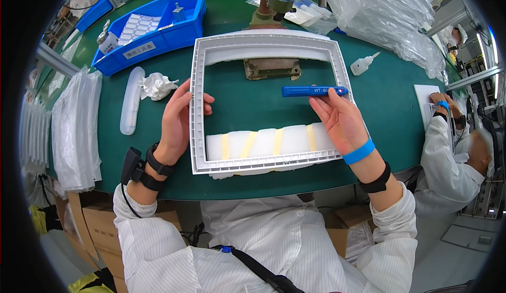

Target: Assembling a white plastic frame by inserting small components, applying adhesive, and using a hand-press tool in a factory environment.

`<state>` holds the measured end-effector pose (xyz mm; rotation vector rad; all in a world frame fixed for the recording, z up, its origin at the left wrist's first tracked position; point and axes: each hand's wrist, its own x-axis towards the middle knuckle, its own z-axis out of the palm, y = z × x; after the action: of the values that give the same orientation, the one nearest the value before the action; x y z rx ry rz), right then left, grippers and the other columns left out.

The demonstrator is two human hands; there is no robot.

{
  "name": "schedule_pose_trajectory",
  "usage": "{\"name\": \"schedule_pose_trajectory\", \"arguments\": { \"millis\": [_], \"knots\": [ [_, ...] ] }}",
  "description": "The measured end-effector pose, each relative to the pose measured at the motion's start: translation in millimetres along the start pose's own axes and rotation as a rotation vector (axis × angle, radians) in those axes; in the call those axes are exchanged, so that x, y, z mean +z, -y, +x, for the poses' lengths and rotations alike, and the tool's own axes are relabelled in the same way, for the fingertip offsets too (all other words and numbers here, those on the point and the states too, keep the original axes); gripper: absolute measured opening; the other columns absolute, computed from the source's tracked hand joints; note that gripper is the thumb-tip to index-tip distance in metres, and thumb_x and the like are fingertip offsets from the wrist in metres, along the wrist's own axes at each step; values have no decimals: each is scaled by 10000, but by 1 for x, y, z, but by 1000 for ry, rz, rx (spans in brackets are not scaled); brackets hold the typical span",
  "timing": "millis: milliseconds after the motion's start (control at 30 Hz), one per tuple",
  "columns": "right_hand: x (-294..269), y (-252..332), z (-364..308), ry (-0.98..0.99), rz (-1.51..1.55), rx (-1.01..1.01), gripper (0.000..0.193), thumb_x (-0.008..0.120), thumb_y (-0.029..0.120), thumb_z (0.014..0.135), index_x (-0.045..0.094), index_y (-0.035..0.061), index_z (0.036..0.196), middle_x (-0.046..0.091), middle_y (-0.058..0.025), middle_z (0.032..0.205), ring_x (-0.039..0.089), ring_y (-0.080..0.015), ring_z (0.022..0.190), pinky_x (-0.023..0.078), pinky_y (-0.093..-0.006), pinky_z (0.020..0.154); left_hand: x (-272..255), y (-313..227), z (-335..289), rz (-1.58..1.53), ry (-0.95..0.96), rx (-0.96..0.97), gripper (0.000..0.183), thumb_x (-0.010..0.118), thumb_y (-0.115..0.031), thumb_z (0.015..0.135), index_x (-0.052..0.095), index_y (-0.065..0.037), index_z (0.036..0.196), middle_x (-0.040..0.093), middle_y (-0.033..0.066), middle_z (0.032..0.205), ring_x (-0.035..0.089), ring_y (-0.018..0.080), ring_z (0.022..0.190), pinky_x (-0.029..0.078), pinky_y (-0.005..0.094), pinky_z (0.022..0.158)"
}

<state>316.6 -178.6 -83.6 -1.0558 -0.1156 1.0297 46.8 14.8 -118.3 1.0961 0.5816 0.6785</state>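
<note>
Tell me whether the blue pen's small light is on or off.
On: the blue pen in the right hand shows a bright reddish spot near its right end.

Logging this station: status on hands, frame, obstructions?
Left hand around left side of white frame. Right hand holding blue pen-shaped tool. Machine base visible through the frame.
</note>
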Motion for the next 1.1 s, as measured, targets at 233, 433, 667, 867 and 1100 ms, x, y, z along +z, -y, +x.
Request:
{"name": "schedule_pose_trajectory", "arguments": {
  "millis": [233,433,667,867,1100],
  "knots": [
    [1,0,0,10,-4,-2,200,506,139,1016,490,-34,1115,596,-166,1138,620,-291,1114,505,-406,1036,-1,1,0,-2,-7,1,550,453,-273,966,371,18,1426,633,128,996,606,162,852,501,306,825],
    [-2,1,2,2,-11,-2,210,502,144,1018,485,-35,1126,589,-173,1144,613,-295,1119,501,-404,1038,0,2,3,-29,-8,-12,550,446,-263,971,360,20,1435,639,138,1003,610,169,858,503,315,831],
    [-2,0,2,101,-9,64,208,516,150,1011,508,-20,1129,592,-174,1170,610,-303,1122,499,-428,1019,-2,-2,1,-59,8,-4,536,438,-240,977,352,31,1431,640,161,1018,621,181,860,513,314,828],
    [36,37,-5,245,-768,14,331,565,254,989,520,42,1239,665,-149,1099,681,-274,908,546,-376,799,-7,0,-2,-71,0,-41,549,459,-222,978,324,22,1450,658,171,1028,627,191,866,509,311,821],
    [53,19,58,833,-1834,-674,292,630,244,910,618,57,1134,630,-173,982,607,-367,922,491,-432,823,-2,-1,3,-15,23,-35,546,457,-228,974,326,8,1448,655,168,1040,628,183,872,519,310,820]
  ]
}}
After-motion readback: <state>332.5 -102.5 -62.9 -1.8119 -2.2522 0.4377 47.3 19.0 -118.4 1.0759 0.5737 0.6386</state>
